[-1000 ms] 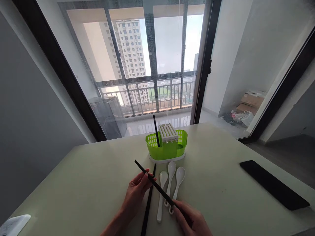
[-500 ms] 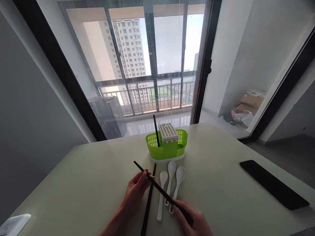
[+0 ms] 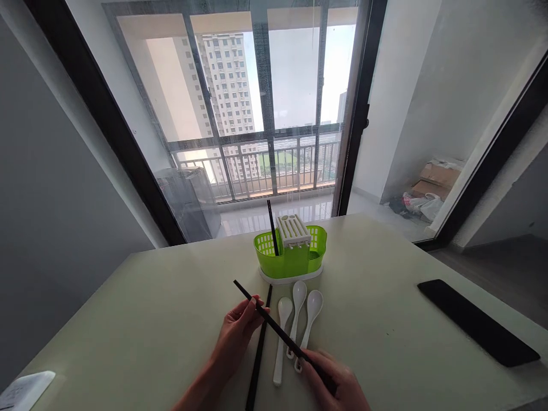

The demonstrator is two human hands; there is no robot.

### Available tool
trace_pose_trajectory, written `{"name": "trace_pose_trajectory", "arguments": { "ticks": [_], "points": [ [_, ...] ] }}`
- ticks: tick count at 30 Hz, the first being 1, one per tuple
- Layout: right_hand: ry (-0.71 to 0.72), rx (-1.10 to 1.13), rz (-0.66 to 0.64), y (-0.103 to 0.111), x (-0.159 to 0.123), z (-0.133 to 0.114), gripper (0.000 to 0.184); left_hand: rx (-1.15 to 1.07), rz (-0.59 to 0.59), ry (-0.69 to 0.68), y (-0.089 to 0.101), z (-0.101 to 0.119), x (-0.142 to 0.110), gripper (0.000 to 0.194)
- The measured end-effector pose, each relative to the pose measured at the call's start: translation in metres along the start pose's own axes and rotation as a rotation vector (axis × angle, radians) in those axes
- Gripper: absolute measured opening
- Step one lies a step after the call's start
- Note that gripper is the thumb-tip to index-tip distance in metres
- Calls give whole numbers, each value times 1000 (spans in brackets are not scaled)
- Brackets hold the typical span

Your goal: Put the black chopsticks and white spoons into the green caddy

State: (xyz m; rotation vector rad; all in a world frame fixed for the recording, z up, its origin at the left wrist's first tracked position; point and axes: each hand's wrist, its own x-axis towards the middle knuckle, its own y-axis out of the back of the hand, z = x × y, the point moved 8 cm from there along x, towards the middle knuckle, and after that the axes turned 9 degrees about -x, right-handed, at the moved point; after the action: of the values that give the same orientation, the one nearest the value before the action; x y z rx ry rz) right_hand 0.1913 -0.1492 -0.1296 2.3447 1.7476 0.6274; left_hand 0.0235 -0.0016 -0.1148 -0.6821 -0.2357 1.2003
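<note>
Black chopsticks [image 3: 278, 330], lying close together so that I cannot tell how many, slant across the space between my hands. My left hand [image 3: 240, 328] pinches them near the thin upper end. The thick lower end is in the closed fingers of my right hand [image 3: 331, 379]. Beneath them, more black chopsticks [image 3: 258, 359] lie on the table beside my left wrist. Three white spoons, the left one [image 3: 278, 359], the middle one [image 3: 299, 292] and the right one [image 3: 315, 303], rest to the right, bowls pointing away from me. The held chopsticks pass over their handles.
Behind the spoons stands a green cutlery basket [image 3: 295, 264] with a white slotted top [image 3: 293, 229]; black chopsticks [image 3: 272, 228] stand in its left compartment. A black flat strip [image 3: 477, 322] lies at the right of the pale table [image 3: 171, 319]. A white object [image 3: 29, 388] sits at the near left.
Hardly anything differs. Both hands keep their hold on the chopsticks in the same place, and the whole view has shifted very slightly.
</note>
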Motion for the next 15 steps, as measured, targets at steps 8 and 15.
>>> {"name": "trace_pose_trajectory", "arguments": {
  "ticks": [8,15],
  "points": [
    [21,-17,22,0,-1,3,46,24,33,1,-6,4,-3,36],
    [61,-28,54,-1,-3,7,43,40,48,-13,-4,6,-2,39]
  ]
}}
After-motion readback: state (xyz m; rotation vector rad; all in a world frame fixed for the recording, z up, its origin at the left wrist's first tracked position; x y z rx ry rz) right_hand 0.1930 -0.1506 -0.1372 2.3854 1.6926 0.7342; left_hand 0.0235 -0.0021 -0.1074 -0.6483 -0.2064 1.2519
